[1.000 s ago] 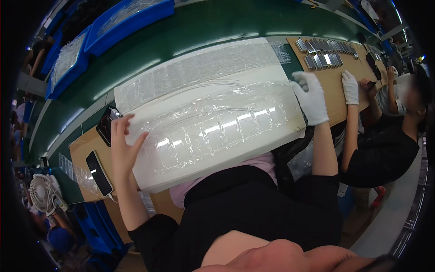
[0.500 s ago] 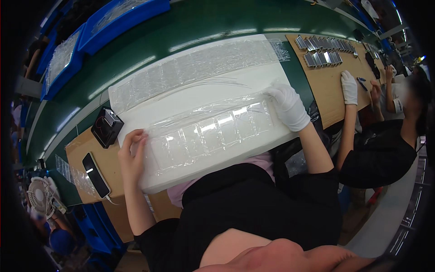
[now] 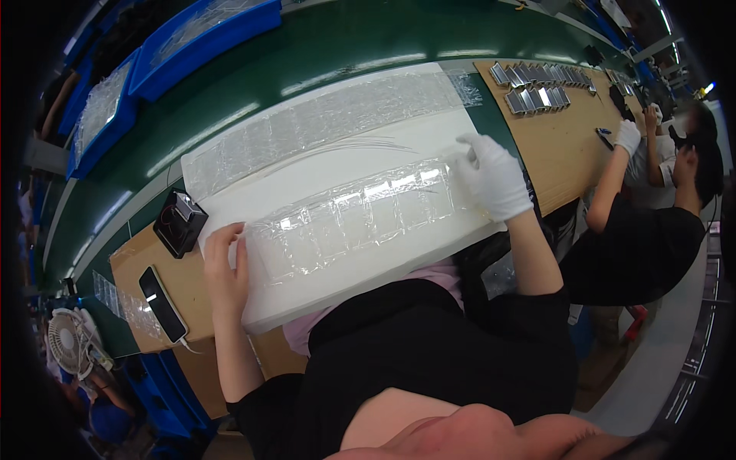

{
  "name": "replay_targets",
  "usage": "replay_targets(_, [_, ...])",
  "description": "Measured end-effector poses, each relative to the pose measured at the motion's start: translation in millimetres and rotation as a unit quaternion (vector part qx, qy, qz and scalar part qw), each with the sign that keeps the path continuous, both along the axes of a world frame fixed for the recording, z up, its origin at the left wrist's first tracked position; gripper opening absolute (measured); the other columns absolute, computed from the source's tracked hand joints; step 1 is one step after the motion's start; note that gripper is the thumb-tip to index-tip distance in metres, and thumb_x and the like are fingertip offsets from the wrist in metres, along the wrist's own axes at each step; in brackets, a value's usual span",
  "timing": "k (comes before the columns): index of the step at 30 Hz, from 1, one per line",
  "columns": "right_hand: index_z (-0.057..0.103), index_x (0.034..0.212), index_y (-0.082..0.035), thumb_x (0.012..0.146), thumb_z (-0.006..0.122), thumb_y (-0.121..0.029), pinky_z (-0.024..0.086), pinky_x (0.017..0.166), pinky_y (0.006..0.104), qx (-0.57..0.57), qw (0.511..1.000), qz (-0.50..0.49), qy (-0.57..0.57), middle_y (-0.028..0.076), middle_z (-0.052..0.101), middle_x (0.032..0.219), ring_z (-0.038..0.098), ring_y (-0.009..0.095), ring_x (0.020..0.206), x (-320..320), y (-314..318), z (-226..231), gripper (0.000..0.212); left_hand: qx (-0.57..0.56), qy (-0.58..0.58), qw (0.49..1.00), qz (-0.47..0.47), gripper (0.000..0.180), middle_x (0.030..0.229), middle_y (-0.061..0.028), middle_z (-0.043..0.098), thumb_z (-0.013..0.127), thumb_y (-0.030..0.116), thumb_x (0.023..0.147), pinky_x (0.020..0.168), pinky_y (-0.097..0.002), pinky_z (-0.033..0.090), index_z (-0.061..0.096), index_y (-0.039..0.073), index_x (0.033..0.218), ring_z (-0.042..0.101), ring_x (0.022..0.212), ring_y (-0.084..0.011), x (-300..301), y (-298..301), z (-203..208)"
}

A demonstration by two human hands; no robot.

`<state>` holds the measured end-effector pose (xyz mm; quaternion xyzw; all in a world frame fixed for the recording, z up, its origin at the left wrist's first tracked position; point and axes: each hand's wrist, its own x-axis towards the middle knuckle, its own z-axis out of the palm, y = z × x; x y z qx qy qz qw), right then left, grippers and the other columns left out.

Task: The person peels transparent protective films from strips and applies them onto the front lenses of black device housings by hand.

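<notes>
A clear plastic film strip divided into several pockets lies across a white foam board in front of me. My bare left hand is at its left end, fingers curled and thumb close to them, on the upper left corner. My right hand, in a white glove, hovers at the right end with its fingers bent and apart; nothing shows between them. Farther back on the board lies a layer of clear pocketed film. Several thin strands run along its near edge.
To the left are a black box-shaped device, a phone with a cable on cardboard, and a white fan. Blue bins hold clear film at the back left. Metal pieces sit in rows at right, near a co-worker's gloved hand.
My right hand has let go of the film's upper right corner and opened its fingers. The strip's far edge lies lower. The co-worker's gloved hand has moved right, away from the cardboard's middle.
</notes>
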<state>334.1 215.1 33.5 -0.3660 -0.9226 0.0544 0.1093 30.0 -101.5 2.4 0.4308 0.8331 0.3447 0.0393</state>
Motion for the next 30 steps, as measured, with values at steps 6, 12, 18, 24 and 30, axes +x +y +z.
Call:
replay_targets(6, [0.066, 0.122, -0.006, 0.088, 0.064, -0.018, 0.055, 0.081, 0.0431, 0.012, 0.998, -0.051, -0.032, 0.017, 0.069, 0.108, 0.067, 0.037, 0.091, -1.8, -35.3, -23.6, 0.036, -0.007, 0.021, 0.999, -0.036, 0.031, 0.116, -0.0083, 0.068, 0.056, -0.003, 0.091, 0.096, -0.0377, 0.048, 0.065, 0.006, 0.120, 0.061, 0.107, -0.0283, 0.2, -16.8, -18.9])
replay_targets(12, [0.057, 0.140, -0.005, 0.090, 0.063, -0.008, 0.053, 0.073, 0.0327, -0.051, 0.992, -0.093, 0.065, 0.011, 0.063, 0.092, 0.062, 0.023, 0.077, 16.0, -21.8, -28.1, 0.051, -0.004, 0.052, 0.997, -0.062, 0.033, 0.120, -0.0067, 0.069, 0.055, -0.002, 0.091, 0.100, -0.0372, 0.046, 0.066, 0.007, 0.121, 0.061, 0.108, -0.0275, -2.8, -20.7, -24.7])
replay_targets(18, [0.051, 0.147, -0.004, 0.099, 0.061, -0.012, 0.047, 0.072, 0.0214, -0.456, 0.751, -0.197, 0.435, 0.001, 0.059, 0.097, 0.052, 0.009, 0.075, 60.9, 24.3, -33.9, 0.050, 0.003, 0.224, 0.974, 0.005, 0.038, 0.125, -0.0022, 0.066, 0.059, 0.002, 0.089, 0.106, -0.0404, 0.043, 0.065, 0.012, 0.125, 0.058, 0.115, -0.0266, -0.4, -24.8, -27.3])
replay_targets(24, [0.047, 0.149, 0.001, 0.106, 0.052, -0.022, 0.044, 0.073, 0.0195, -0.532, 0.616, -0.062, 0.578, 0.001, 0.057, 0.099, 0.051, 0.007, 0.080, 26.5, 6.9, -21.2, 0.049, -0.079, 0.305, 0.939, 0.137, 0.043, 0.130, -0.0107, 0.061, 0.064, 0.004, 0.092, 0.109, -0.0415, 0.041, 0.058, 0.008, 0.135, 0.054, 0.124, -0.0307, -65.7, -55.7, -28.3])
replay_targets(30, [0.051, 0.145, 0.003, 0.100, 0.057, -0.019, 0.047, 0.079, 0.0251, -0.592, 0.629, 0.045, 0.503, 0.005, 0.061, 0.097, 0.056, 0.013, 0.084, -73.4, -52.3, -5.2, 0.050, 0.265, -0.068, 0.937, 0.217, 0.025, 0.117, -0.0092, 0.068, 0.054, 0.013, 0.103, 0.092, -0.0321, 0.048, 0.065, 0.001, 0.123, 0.062, 0.105, -0.0191, -51.8, -10.1, 24.8])
